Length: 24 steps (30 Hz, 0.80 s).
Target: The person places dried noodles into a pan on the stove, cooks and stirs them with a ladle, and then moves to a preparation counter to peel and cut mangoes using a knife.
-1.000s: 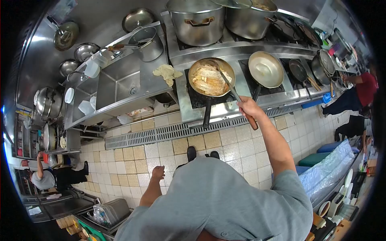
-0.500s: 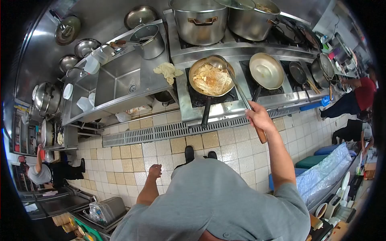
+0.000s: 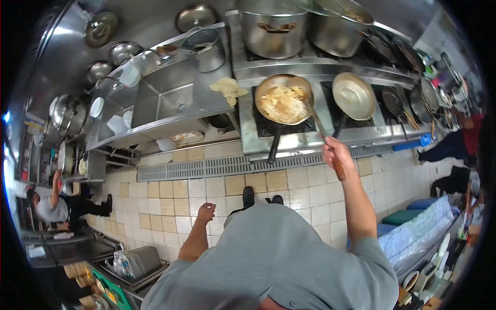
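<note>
My right hand is closed around the wooden grip of a long metal ladle. The ladle's bowl rests inside a frying pan, at the far right of its food. Pale noodles with yellowish pieces and a brown sauce or seasoning fill much of that pan. Its black handle points toward me, with no hand on it. My left hand hangs low over the floor, away from the stove, its fingers curled and nothing visible in them.
A second pan sits on the right burner. Large stockpots stand behind. To the left are a sink and a crumpled cloth. A floor grate runs below. Other people work at far left and far right.
The ladle's bowl has shifted slightly within the pan, and the noodles look rearranged, with yellowish pieces now toward the back. The whole view has swung, moving the scene rightward. My left hand stays low.
</note>
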Motion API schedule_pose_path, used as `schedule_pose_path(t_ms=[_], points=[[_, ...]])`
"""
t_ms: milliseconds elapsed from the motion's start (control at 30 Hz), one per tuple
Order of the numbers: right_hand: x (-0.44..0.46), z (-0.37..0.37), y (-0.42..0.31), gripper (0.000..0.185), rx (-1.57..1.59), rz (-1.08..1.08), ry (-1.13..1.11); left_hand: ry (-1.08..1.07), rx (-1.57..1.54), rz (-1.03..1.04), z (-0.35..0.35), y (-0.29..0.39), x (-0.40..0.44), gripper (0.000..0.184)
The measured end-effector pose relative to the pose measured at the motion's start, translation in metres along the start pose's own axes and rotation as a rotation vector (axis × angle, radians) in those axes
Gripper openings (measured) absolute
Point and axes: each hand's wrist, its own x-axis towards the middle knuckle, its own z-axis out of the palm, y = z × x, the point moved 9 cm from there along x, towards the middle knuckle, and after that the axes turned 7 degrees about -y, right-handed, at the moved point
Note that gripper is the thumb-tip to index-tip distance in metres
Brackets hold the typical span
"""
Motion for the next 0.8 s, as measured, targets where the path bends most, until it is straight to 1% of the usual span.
schedule_pose_path(t_ms=[33,67,100,133,167,200,233,267,300,333,367,400,433,500,533,567,633,700,733,800], points=[[-0.01,0.002,-0.001,0.016,-0.041,-0.016,0.029,-0.007,0.01,-0.011,0.001,-0.014,0.003,0.038],[-0.013,-0.009,0.002,0.023,-0.049,-0.044,0.105,-0.002,0.015,-0.029,-0.003,-0.031,0.007,0.039],[-0.028,0.005,-0.005,0.033,-0.141,-0.077,0.151,0.005,0.075,-0.049,-0.004,-0.043,0.007,0.037],[-0.03,-0.004,-0.003,0.036,-0.236,-0.086,0.209,0.019,0.131,-0.072,-0.008,-0.054,0.01,0.036],[-0.038,0.008,-0.007,0.037,-0.305,-0.109,0.198,-0.036,0.432,0.15,-0.007,-0.059,0.023,0.034],[-0.041,0.005,-0.009,0.039,-0.408,-0.112,0.155,-0.023,0.643,0.384,-0.004,-0.043,0.011,0.04],[-0.037,0.008,-0.006,0.041,-0.511,-0.124,0.111,-0.115,0.534,0.038,-0.005,-0.061,0.02,0.047],[-0.034,0.025,0.006,0.041,-0.507,-0.106,0.045,-0.013,0.37,-0.044,-0.013,-0.057,0.007,0.052],[-0.041,0.028,0.003,0.045,-0.639,-0.126,0.101,-0.092,0.408,-0.12,-0.009,-0.05,0.006,0.049],[-0.053,0.025,-0.005,0.049,-0.775,-0.151,0.191,-0.096,0.396,-0.125,-0.012,-0.046,0.0,0.049],[-0.059,0.027,-0.005,0.051,-0.821,-0.185,0.234,-0.047,0.319,-0.082,-0.011,-0.035,-0.003,0.046],[-0.066,0.033,-0.005,0.05,-0.911,-0.198,0.265,-0.013,0.254,-0.028,-0.009,-0.018,0.002,0.045],[-0.067,0.029,-0.003,0.048,-0.893,-0.183,0.288,-0.023,0.235,-0.022,-0.004,-0.009,0.015,0.043],[-0.068,0.033,0.006,0.046,-0.827,-0.093,0.281,-0.034,0.215,0.018,0.001,0.006,0.031,0.041],[-0.063,0.031,0.012,0.041,-0.775,-0.088,0.246,-0.032,0.207,0.054,0.006,0.019,0.034,0.04],[-0.057,0.02,0.022,0.038,-0.755,-0.052,0.272,-0.038,0.196,0.057,0.009,0.026,0.04,0.039],[-0.04,0.004,0.028,0.036,-0.933,-0.1,0.304,-0.054,0.178,0.086,0.02,0.047,0.043,0.037],[-0.04,0.02,0.021,0.037,-1.05,-0.218,0.269,-0.063,0.164,0.123,0.025,0.066,0.031,0.038],[-0.038,0.016,0.017,0.037,-1.05,-0.216,0.296,-0.085,0.176,0.13,0.032,0.07,0.031,0.038],[-0.029,0.014,0.025,0.038,-1.042,-0.111,0.255,-0.066,0.115,0.14,0.03,0.07,0.027,0.04]])
